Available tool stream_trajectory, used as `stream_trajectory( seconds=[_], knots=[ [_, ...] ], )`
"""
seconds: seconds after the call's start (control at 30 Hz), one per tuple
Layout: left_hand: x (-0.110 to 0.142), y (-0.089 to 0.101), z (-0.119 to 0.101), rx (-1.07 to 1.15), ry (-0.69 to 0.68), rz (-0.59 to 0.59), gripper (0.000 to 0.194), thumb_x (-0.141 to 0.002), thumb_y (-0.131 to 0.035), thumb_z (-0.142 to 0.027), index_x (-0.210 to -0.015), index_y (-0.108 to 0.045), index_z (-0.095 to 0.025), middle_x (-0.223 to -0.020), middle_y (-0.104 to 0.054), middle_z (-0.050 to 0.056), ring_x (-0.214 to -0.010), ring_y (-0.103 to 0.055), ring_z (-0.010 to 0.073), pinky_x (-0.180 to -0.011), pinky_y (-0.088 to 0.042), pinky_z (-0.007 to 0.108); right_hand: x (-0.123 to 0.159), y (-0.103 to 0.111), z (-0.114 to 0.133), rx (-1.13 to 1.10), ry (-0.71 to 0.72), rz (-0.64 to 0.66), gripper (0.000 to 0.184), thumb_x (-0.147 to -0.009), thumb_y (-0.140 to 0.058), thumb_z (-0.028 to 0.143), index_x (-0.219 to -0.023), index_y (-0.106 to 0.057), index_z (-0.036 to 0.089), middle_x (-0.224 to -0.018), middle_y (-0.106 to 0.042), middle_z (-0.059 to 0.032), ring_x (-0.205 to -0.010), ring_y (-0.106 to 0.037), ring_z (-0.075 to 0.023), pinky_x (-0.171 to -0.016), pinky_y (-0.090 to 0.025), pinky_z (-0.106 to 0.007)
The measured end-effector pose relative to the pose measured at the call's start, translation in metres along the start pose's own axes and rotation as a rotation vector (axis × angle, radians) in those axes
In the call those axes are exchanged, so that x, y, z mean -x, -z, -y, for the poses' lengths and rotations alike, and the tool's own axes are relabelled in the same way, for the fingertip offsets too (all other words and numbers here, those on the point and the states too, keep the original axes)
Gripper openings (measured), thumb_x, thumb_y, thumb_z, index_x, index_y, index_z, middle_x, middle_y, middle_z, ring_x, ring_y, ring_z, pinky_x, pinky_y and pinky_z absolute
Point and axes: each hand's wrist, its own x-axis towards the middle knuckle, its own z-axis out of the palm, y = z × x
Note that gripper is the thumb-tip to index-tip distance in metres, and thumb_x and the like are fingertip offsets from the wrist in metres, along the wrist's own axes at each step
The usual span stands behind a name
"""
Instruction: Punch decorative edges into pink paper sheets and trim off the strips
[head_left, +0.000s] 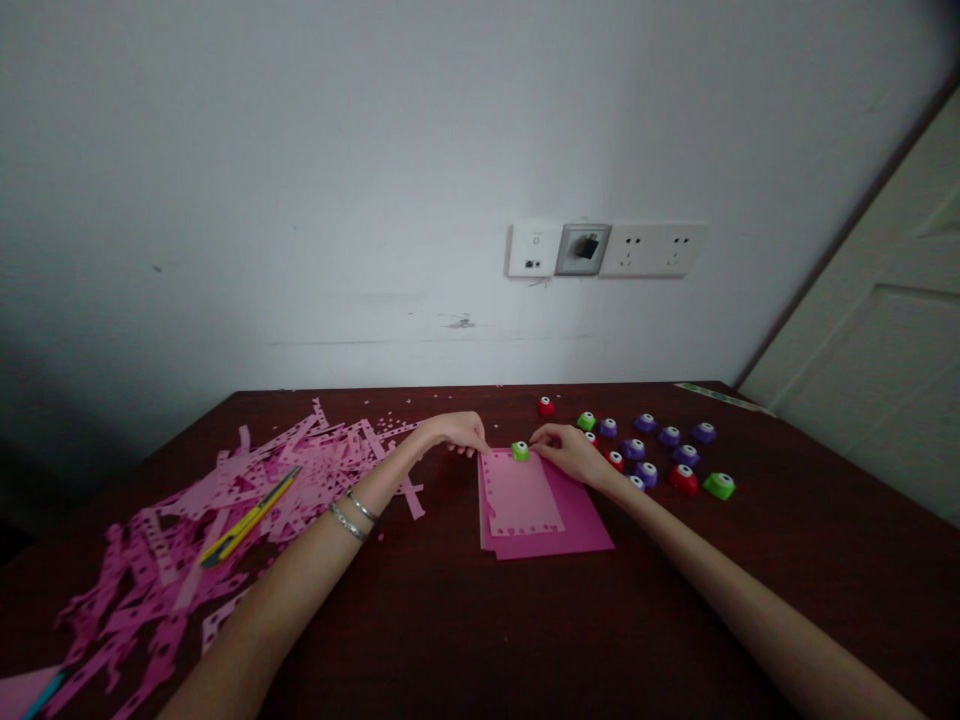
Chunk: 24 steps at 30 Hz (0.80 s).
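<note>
A light pink sheet of paper (525,495) with punched shapes along its left and bottom edges lies on darker pink sheets (589,535). At its far edge sits a small green craft punch (520,451). My left hand (463,432), fingers curled, pinches the sheet's far left corner. My right hand (571,450) pinches the far right part of the sheet with thumb and forefinger, just right of the punch. Whether the paper's edge is inside the punch is too small to tell.
Punched pink paper strips (300,480) are heaped on the left, with a yellow utility knife (251,517) on top. Several red, green and purple punches (670,436) stand on the right. The dark wooden table (480,640) meets a white wall with sockets (652,250).
</note>
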Motion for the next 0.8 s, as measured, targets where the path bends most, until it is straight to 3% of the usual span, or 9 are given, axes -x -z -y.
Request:
stream_trajectory(
  seconds=[0.13, 0.27, 0.43, 0.6, 0.8],
  knots=[
    [0.002, 0.004, -0.007, -0.026, 0.012, -0.219, 0.034, -0.071, -0.056, -0.041, -0.052, -0.055, -0.013, -0.045, -0.049, -0.001, -0.039, -0.039, 0.0061, -0.042, -0.027, 0.022, -0.001, 0.01, 0.011, 0.01, -0.058, -0.062, 0.015, -0.075, -0.052, 0.023, -0.074, -0.063, 0.014, -0.074, -0.066, -0.0049, -0.066, -0.057, -0.0148, -0.059, -0.042, -0.024],
    [0.003, 0.003, -0.019, 0.057, -0.072, -0.334, 0.046, -0.075, -0.05, -0.053, -0.052, -0.055, -0.013, -0.045, -0.049, 0.0, -0.041, -0.04, 0.0064, -0.044, -0.028, 0.022, 0.0, 0.019, 0.028, -0.078, -0.223, 0.083, 0.034, -0.078, -0.053, 0.044, -0.062, -0.058, 0.015, -0.052, -0.054, -0.0004, -0.045, -0.045, -0.009, -0.042, -0.031, -0.021],
    [0.003, -0.002, -0.035, 0.156, -0.118, -0.258, 0.052, -0.074, -0.047, -0.061, -0.055, -0.055, -0.014, -0.047, -0.047, -0.001, -0.042, -0.04, 0.0071, -0.044, -0.03, 0.022, -0.005, 0.021, 0.033, -0.196, -0.297, 0.32, 0.052, -0.073, -0.051, 0.062, -0.049, -0.051, 0.016, -0.041, -0.045, 0.002, -0.036, -0.035, -0.0053, -0.036, -0.023, -0.02],
    [-0.005, -0.002, -0.041, 0.195, -0.011, -0.118, 0.052, -0.068, -0.054, -0.063, -0.054, -0.055, -0.013, -0.046, -0.045, -0.001, -0.041, -0.036, 0.006, -0.042, -0.027, 0.022, -0.013, 0.016, 0.032, -0.166, -0.325, 0.397, 0.053, -0.071, -0.054, 0.062, -0.048, -0.053, 0.015, -0.04, -0.045, 0.002, -0.035, -0.034, -0.0051, -0.035, -0.02, -0.021],
    [-0.02, 0.0, -0.038, 0.252, 0.008, 0.103, 0.047, -0.059, -0.066, -0.059, -0.057, -0.062, -0.013, -0.048, -0.047, 0.0, -0.041, -0.03, 0.0052, -0.042, -0.019, 0.022, -0.014, 0.009, 0.031, -0.266, -0.439, 0.427, 0.047, -0.07, -0.06, 0.055, -0.049, -0.053, 0.014, -0.041, -0.046, 0.0026, -0.033, -0.033, -0.0037, -0.033, -0.02, -0.02]
  ],
)
